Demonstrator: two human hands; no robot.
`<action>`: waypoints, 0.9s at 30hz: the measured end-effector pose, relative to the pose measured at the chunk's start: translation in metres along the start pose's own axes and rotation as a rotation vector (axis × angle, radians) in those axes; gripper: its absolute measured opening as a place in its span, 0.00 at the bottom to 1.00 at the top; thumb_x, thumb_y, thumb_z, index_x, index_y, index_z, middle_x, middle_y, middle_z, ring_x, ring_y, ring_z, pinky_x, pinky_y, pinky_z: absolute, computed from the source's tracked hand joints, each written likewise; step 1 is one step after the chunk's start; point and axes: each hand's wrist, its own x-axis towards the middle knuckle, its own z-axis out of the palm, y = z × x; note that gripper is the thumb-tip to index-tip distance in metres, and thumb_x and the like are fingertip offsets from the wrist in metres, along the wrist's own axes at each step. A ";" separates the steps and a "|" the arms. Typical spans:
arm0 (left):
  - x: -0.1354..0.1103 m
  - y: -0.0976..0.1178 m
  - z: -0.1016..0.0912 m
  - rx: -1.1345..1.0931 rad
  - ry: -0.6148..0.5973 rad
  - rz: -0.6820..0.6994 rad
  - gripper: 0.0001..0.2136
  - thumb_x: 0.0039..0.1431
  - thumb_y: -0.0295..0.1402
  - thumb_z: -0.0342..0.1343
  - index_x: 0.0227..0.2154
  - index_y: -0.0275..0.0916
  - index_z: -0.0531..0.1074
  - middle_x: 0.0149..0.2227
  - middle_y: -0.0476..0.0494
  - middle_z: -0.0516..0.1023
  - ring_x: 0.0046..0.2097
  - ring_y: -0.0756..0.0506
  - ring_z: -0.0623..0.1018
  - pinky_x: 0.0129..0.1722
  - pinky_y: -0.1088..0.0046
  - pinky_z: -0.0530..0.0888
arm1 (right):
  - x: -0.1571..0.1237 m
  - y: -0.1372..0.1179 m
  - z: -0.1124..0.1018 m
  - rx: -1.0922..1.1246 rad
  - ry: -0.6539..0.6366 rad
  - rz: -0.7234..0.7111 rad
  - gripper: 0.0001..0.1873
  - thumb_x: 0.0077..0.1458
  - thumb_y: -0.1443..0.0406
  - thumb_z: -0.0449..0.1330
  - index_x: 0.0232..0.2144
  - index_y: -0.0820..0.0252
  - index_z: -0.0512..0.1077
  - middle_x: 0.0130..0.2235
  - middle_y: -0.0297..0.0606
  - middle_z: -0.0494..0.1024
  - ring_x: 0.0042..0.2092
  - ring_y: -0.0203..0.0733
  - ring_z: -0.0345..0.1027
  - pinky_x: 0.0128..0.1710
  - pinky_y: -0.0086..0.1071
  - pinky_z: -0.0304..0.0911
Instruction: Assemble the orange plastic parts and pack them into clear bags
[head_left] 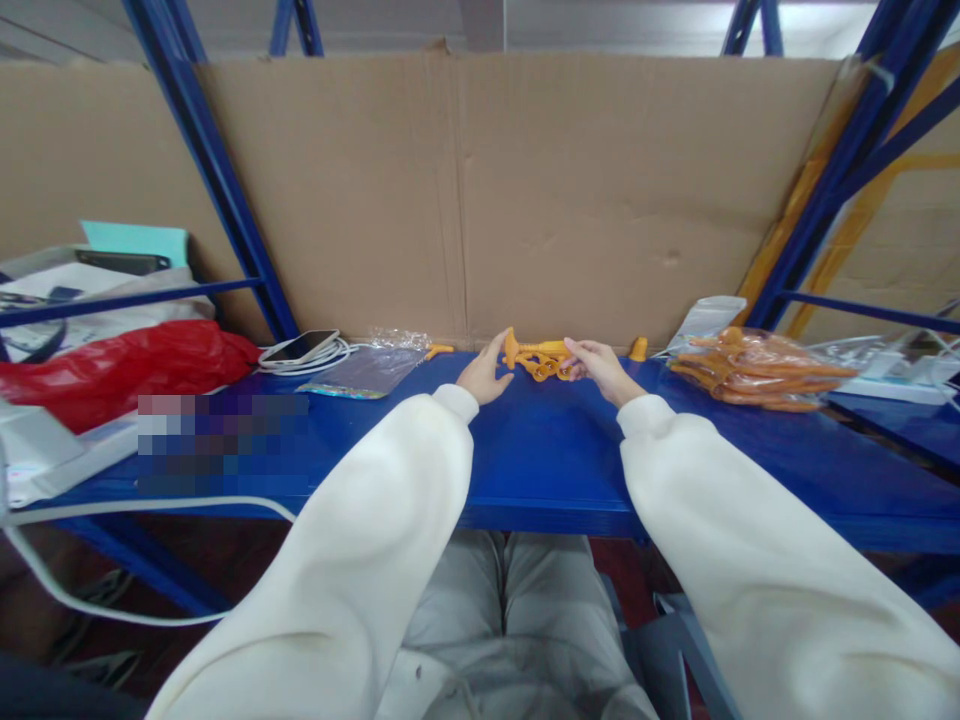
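An orange plastic piece [546,348] with a flared, disc-like left end lies level between my hands, just above the blue tabletop. My right hand [600,370] pinches its right end between thumb and fingers. At the flared end is my left hand [484,372], its thumb and fingers spread apart, the fingertips close to or touching the disc. Just below the piece are orange ring-shaped parts [544,370]; whether they are joined to it I cannot tell. A small orange cap-like part [638,349] stands right of my right hand. Another orange part [439,350] lies to the left.
A clear plastic bag [367,368] lies left on the blue table [547,450]. Beyond it are a phone [304,346], a coiled white cable [330,358] and a red bag [142,365]. A bag of orange parts [750,368] sits right. Cardboard [600,200] closes the back.
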 end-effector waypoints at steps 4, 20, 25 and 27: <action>0.001 -0.006 0.002 0.079 0.016 -0.063 0.32 0.55 0.27 0.59 0.63 0.36 0.61 0.63 0.30 0.68 0.57 0.38 0.77 0.58 0.59 0.73 | 0.013 0.011 -0.009 -0.119 0.170 -0.043 0.16 0.64 0.53 0.58 0.37 0.60 0.72 0.33 0.41 0.81 0.21 0.30 0.67 0.20 0.24 0.63; 0.002 -0.008 0.000 0.306 -0.067 -0.222 0.17 0.56 0.29 0.58 0.49 0.34 0.75 0.53 0.32 0.77 0.56 0.37 0.77 0.59 0.62 0.71 | 0.007 0.021 -0.030 -1.084 0.354 -0.122 0.20 0.64 0.57 0.56 0.54 0.62 0.68 0.51 0.55 0.79 0.52 0.58 0.74 0.47 0.43 0.67; -0.002 -0.010 -0.011 0.428 -0.082 -0.506 0.18 0.57 0.34 0.58 0.50 0.34 0.74 0.55 0.25 0.75 0.59 0.31 0.74 0.56 0.53 0.72 | 0.007 0.021 -0.028 -1.218 0.240 -0.044 0.19 0.63 0.60 0.58 0.53 0.62 0.68 0.50 0.57 0.79 0.52 0.58 0.75 0.46 0.43 0.69; -0.004 -0.016 -0.017 0.463 -0.061 -0.598 0.19 0.57 0.35 0.58 0.51 0.34 0.73 0.58 0.23 0.72 0.61 0.29 0.71 0.56 0.49 0.71 | 0.008 0.022 -0.029 -1.232 0.207 -0.014 0.20 0.61 0.60 0.60 0.53 0.61 0.69 0.49 0.55 0.80 0.52 0.56 0.76 0.46 0.41 0.69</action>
